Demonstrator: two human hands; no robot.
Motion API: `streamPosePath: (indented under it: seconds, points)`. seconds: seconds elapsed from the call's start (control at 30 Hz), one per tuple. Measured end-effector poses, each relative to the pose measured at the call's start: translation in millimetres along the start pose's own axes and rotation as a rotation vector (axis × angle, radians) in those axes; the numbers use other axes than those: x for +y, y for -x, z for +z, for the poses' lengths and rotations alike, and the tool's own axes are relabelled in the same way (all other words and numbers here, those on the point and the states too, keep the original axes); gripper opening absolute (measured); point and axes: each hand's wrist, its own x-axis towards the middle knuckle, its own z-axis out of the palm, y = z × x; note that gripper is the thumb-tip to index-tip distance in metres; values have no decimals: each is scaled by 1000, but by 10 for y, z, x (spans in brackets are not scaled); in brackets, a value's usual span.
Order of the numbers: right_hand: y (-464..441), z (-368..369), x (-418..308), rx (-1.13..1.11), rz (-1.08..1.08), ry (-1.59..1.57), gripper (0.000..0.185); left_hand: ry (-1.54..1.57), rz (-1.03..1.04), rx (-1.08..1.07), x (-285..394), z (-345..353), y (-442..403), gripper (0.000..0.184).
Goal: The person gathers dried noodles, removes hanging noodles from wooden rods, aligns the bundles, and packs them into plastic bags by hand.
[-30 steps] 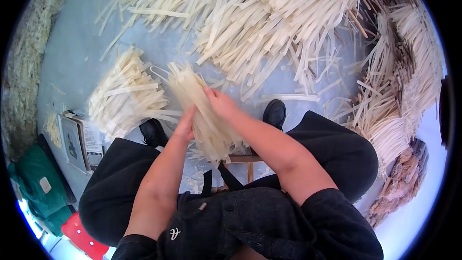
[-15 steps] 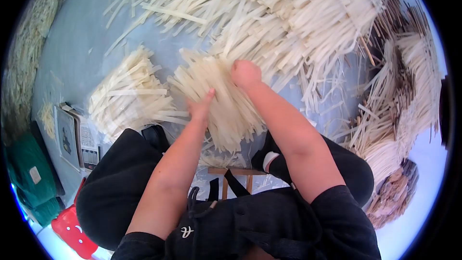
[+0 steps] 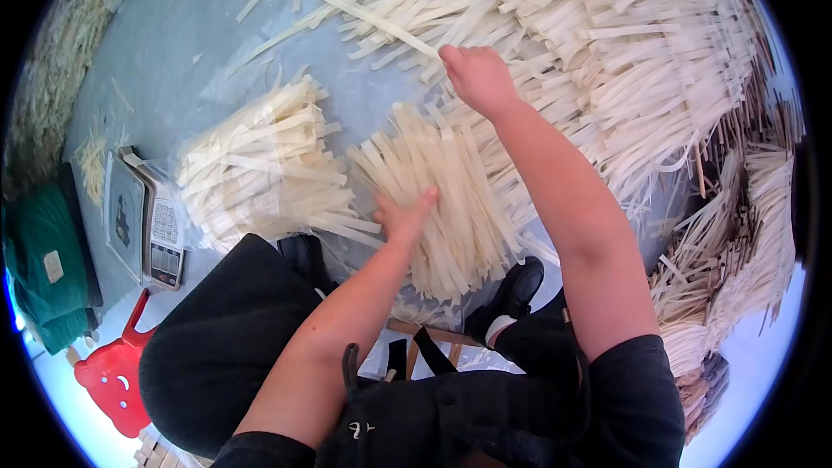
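Observation:
My left hand [image 3: 406, 215] grips the near left side of a loose bundle of pale, flat strips [image 3: 451, 208], thumb on top and fingers partly hidden. My right hand [image 3: 479, 78] is closed at the end of a single long pale strip [image 3: 377, 19], which stretches up and left from it over the floor. Beyond and to the right spreads a big heap of the same strips [image 3: 598, 52]. To the left of my bundle lies another bundle [image 3: 260, 169], partly covered by clear plastic.
A digital scale [image 3: 143, 225] stands at the left, with a green cloth item [image 3: 48, 269] and a red stool-like object [image 3: 117, 386] nearby. Darker-tipped strips [image 3: 724, 243] are piled at the right. Between my legs is a wooden frame [image 3: 451, 351].
My right hand has left the top of the bundle and moved up and right, now with a strip in it. The view has shifted; my left hand stays on the bundle.

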Motion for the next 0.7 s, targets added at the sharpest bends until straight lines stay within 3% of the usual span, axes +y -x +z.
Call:
streamPosePath:
  seconds: [0.07, 0.1, 0.17, 0.3, 0.37, 0.5, 0.57, 0.6, 0.63, 0.7]
  points:
    - [-172, 6, -95, 76, 121, -298, 20, 13, 25, 45, -28, 23, -20, 120]
    - [-238, 102, -114, 76, 118, -300, 20, -6, 17, 34, -6, 17, -11, 121]
    - [-327, 391, -140, 79, 146, -1, 20, -27, 1, 26, -5, 29, -42, 121]
    - [-399, 482, -175, -90, 186, 66, 22, -53, 44, 36, -51, 48, -39, 121]
    - [-360, 230, -120, 275, -18, -157, 27, -70, 56, 53, -2, 62, 9, 119]
    - [27, -915, -126, 671, -191, -460, 16, -164, 27, 19, 128, 38, 24, 125]
    - [521, -1529, -135, 709, 40, -427, 17, -204, 30, -16, 146, 13, -7, 128]
    - [641, -1599, 334, 903, -38, -537, 18, -214, 96, -60, 161, 3, -24, 128]
    - [777, -1860, 395, 1031, -285, -575, 21, -223, 157, -103, 145, -22, -21, 129]
    - [1378, -2452, -125, 1079, -254, -674, 11, -241, 238, -199, 76, -31, -179, 127]
